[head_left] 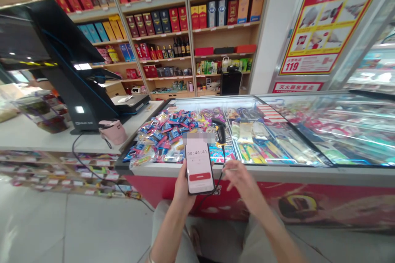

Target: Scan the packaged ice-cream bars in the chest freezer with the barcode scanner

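My left hand is wrapped round the lower part of a smartphone, held upright in front of the freezer. Its lit screen reads 00:44:41 above a red button. To the right of the phone hovers my right hand, with its fingers loosely bent and apart and nothing visible in them. A black barcode scanner lies on the freezer top just beyond both hands. Its thin dark cable runs down past my right fingertips; whether they touch it I cannot tell. Small wrapped snacks are heaped to the left of the scanner.
The chest freezer spans the front, with packaged goods seen through its glass. At left, a counter bears a point-of-sale terminal and a pink cup. Behind stand shelves of boxes and bottles. A cable hangs down toward the floor.
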Demonstrator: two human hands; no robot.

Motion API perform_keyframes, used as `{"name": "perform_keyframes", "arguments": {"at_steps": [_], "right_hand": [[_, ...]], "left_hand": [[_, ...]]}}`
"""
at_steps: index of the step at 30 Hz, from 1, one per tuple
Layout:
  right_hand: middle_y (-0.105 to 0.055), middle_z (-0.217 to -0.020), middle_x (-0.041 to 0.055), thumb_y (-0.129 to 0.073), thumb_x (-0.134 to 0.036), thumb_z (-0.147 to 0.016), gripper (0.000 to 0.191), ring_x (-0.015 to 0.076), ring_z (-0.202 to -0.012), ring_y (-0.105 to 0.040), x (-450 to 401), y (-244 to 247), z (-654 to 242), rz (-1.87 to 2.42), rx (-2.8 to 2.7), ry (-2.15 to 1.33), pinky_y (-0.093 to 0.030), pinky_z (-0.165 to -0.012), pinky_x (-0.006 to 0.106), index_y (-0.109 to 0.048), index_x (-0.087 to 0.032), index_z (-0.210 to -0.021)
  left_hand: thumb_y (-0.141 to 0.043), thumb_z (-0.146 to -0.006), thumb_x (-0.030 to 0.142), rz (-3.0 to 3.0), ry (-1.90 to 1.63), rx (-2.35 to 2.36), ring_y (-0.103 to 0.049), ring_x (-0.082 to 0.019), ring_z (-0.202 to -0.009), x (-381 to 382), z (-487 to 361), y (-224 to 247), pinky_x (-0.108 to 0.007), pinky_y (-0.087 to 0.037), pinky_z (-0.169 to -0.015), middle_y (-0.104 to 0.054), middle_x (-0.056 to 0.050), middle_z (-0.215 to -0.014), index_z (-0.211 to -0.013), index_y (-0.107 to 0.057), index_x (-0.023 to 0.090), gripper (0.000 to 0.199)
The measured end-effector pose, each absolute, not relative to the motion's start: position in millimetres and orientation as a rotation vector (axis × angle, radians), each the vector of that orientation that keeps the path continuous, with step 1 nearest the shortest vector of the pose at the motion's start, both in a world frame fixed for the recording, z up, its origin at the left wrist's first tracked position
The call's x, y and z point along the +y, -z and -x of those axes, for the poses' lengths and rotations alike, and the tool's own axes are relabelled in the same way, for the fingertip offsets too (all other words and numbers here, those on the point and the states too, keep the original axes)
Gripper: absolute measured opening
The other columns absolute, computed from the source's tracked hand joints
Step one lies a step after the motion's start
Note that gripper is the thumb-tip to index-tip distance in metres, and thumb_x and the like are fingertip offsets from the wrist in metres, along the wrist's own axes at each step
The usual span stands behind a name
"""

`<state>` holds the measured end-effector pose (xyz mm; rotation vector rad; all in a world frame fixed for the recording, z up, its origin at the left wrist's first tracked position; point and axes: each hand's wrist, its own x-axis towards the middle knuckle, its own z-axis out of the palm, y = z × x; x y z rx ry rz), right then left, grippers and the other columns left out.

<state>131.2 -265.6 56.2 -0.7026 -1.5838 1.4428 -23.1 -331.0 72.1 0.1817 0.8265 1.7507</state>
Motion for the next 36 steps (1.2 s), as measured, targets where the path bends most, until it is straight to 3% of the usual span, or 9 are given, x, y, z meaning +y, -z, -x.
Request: {"name": "perform_keyframes", "arguments": {"at_steps": [2,6,13,21,28,31,36], "right_hand": [[-0.061,-0.098,0.0069,-0.067,-0.042,-0.076,0.04,0.0185,-0.077,-0.062,-276,-49,-121,0.604,-1.48,-1.758,-0.055,-0.053,0.029,-0.056,-0.018,-0.107],[-0.063,-0.106,0.0074,-0.075,-0.027,-0.068,0.058,0.0222,-0.09,-0.063,-293,-45,-107,0.369,-1.193,-2.181,-0.058,-0.06,0.033,-0.049,-0.022,-0.12],[-0.063,-0.115,0.0056,-0.079,-0.018,-0.063,0.068,0.024,-0.097,-0.063,-295,-53,-118,0.287,-1.18,-2.246,-0.057,-0.076,0.043,-0.048,-0.024,-0.123],[-0.066,-0.107,0.0074,-0.073,-0.032,-0.073,0.049,0.026,-0.094,-0.065,-298,-55,-115,0.403,-1.098,-2.24,-0.059,-0.066,0.04,-0.054,-0.021,-0.117],[-0.067,-0.105,0.0054,-0.076,-0.03,-0.069,0.052,0.0247,-0.092,-0.066,-300,-51,-113,0.41,-1.078,-2.238,-0.059,-0.068,0.039,-0.056,-0.023,-0.115],[-0.068,-0.1,0.005,-0.079,-0.028,-0.065,0.052,0.0232,-0.085,-0.067,-299,-52,-113,0.404,-1.099,-2.217,-0.059,-0.062,0.035,-0.057,-0.021,-0.112],[-0.068,-0.083,0.0039,-0.077,-0.034,-0.065,0.045,0.0175,-0.061,-0.065,-296,-58,-113,0.574,-1.14,-2.109,-0.055,-0.042,0.026,-0.059,-0.016,-0.102]], "left_hand": [[-0.047,-0.088,0.041,-0.127,-1.748,0.933,-0.068,-0.025,-0.087,-328,18,-70,-0.037,-0.052,-0.082,-0.071,-0.012,-0.096,-0.12,-0.057,0.009,0.047],[-0.056,-0.081,0.045,-0.157,-1.729,1.008,-0.068,-0.022,-0.072,-326,6,-67,-0.032,-0.053,-0.069,-0.072,-0.008,-0.082,-0.1,-0.065,0.009,0.041],[-0.065,-0.074,0.042,-0.228,-1.798,1.024,-0.068,-0.024,-0.081,-329,-2,-75,-0.03,-0.052,-0.071,-0.072,-0.007,-0.084,-0.094,-0.066,0.011,0.037],[-0.064,-0.071,0.053,-0.255,-1.701,1.047,-0.067,-0.025,-0.067,-334,-2,-72,-0.03,-0.05,-0.058,-0.072,-0.01,-0.083,-0.106,-0.063,0.01,0.056],[-0.063,-0.072,0.052,-0.274,-1.733,1.062,-0.064,-0.02,-0.058,-338,-5,-72,-0.028,-0.048,-0.055,-0.071,-0.008,-0.077,-0.107,-0.063,0.01,0.054],[-0.063,-0.073,0.051,-0.332,-1.747,1.022,-0.065,-0.019,-0.061,-337,-4,-73,-0.029,-0.05,-0.059,-0.072,-0.007,-0.079,-0.102,-0.065,0.011,0.049],[-0.064,-0.073,0.045,-0.642,-1.881,1.059,-0.064,-0.024,-0.095,-335,12,-73,-0.033,-0.049,-0.086,-0.07,-0.008,-0.102,-0.1,-0.068,0.014,0.041]]}}
